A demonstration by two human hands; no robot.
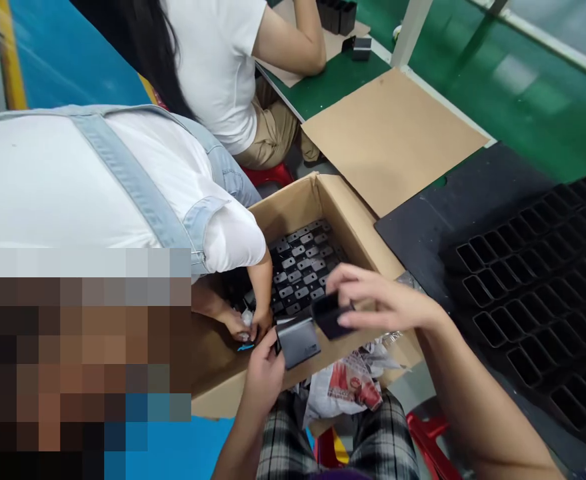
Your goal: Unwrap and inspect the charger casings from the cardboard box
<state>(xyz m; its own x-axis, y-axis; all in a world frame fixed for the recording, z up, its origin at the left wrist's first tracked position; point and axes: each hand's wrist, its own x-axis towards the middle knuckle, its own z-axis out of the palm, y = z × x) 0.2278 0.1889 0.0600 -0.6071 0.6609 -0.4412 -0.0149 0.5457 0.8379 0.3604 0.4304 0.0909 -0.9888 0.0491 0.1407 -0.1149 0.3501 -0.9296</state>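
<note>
My left hand grips the edge of a dark grey rectangular case, its flat side with small markings facing up. Just to the right, my right hand pinches a black hollow case, whose dark opening faces me; this hand is slightly blurred. Both cases hang over the near side of a cardboard box. Rows of small black parts with light grey rounded ends fill the box. A co-worker's hands reach into its near left corner, by something white and a blue scrap.
Many black open-topped cases stand in rows on the table at right. A cardboard sheet lies beyond the box. A printed plastic bag sits at my lap, near a red stool. Another seated person works at the far table.
</note>
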